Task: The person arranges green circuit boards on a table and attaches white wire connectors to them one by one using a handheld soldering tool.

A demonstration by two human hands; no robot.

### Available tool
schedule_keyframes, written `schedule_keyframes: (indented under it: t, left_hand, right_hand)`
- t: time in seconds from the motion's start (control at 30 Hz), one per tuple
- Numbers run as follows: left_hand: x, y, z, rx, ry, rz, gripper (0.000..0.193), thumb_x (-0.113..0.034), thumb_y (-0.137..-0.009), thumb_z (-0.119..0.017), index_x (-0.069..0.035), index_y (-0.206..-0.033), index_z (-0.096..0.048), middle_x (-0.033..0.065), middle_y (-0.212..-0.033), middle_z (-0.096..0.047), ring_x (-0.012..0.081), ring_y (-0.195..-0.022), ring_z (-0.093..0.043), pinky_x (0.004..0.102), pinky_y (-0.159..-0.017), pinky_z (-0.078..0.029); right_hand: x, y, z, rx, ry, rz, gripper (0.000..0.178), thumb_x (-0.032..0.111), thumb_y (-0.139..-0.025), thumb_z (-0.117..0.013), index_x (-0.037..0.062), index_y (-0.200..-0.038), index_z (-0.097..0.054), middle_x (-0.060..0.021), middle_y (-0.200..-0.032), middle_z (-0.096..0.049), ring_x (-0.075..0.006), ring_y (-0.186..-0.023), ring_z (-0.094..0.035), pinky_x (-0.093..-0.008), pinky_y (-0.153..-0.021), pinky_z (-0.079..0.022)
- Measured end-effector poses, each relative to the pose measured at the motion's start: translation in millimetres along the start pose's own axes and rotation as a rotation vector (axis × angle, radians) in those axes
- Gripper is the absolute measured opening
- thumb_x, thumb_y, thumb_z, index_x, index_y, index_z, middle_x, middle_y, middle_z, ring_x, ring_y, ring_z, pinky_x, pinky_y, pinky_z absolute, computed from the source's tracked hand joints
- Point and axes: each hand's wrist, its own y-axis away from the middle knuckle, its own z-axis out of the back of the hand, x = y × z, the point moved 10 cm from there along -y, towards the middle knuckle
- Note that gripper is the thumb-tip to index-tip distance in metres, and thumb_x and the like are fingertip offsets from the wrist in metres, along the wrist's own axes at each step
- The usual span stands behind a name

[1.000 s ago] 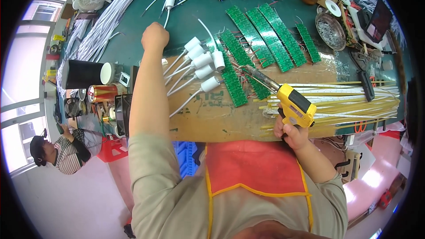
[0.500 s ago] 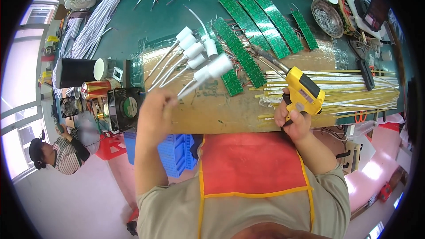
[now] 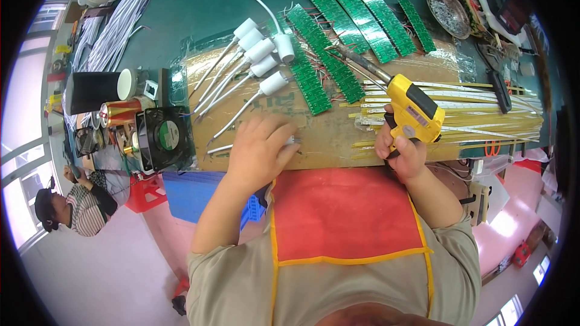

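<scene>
Six white sockets (image 3: 273, 84): lay around the far left part of the cardboard sheet (image 3: 329, 152); five trailed their cords down toward the left, while the sixth, just to their right, had its cord running up and away.
Left hand (image 3: 261, 150): was palm down above the sheet's near edge, fingers bent and fairly close together over a white piece; whether they pinched it or only rested on it, I could not tell.
Piece under that hand: showed a white cord (image 3: 219, 149) on the left and a small white end (image 3: 293, 140) by the fingertips; its middle was hidden, so it was probably, not surely, another corded socket.
Right hand (image 3: 402, 148): had its fingers wrapped round the handle of a yellow soldering gun (image 3: 415, 108).
Gun tip (image 3: 336, 48): pointed up and leftward over the green circuit boards (image 3: 380, 15); contact with a board could not be made out.
Black fan (image 3: 164, 139): stood at the sheet's left edge, apart from both hands.
Yellow and white strips (image 3: 483, 128): lay to the right, beside the gun.
Step in hand: looked like placing or straightening the piece, the gun kept away from it; no joint was visibly being heated.
Next move: seemed to call for a steady hold on the piece, its wire end free, and fingers clear of the metal barrel.
</scene>
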Motion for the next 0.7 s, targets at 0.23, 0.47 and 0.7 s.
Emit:
schedule_keyframes:
  t: [0.23,0.47,0.7]
  left_hand:
    - [6.7,-4.5,-3.5,-0.174,-0.172,-0.019,0.019,-0.010,-0.074,-0.069,-0.009,-0.093,-0.065,0.0097,-0.103,-0.061,0.0304,-0.091,-0.060,0.0410,-0.078,-0.048]
    - [-0.8,-22.3,4.5,-0.410,-0.142,-0.020,0.024,-0.006,-0.074,-0.072,-0.005,-0.097,-0.066,0.0115,-0.099,-0.060,0.0292,-0.085,-0.060,0.0377,-0.074,-0.049]
    - [0.5,-28.5,4.0,-0.545,-0.190,-0.026,0.020,-0.004,-0.070,-0.070,-0.005,-0.089,-0.067,0.0145,-0.101,-0.056,0.0327,-0.087,-0.058,0.0403,-0.075,-0.049]
  right_hand:
    - [-3.9,1.2,1.0,0.010,-0.002,-0.033,0.067,0.032,-0.083,-0.069,0.0025,-0.135,-0.039,-0.0039,-0.077,-0.048,-0.0151,-0.057,-0.049,-0.0288,-0.052,-0.041]
    - [-5.3,0.5,1.1,0.012,0.013,-0.051,0.069,0.034,-0.082,-0.071,0.0031,-0.135,-0.040,-0.0040,-0.077,-0.047,-0.0149,-0.057,-0.049,-0.0287,-0.052,-0.041]
    - [-2.9,2.0,1.0,0.011,0.021,-0.028,0.069,0.032,-0.082,-0.071,0.0033,-0.137,-0.040,-0.0042,-0.077,-0.048,-0.0149,-0.057,-0.049,-0.0288,-0.052,-0.041]
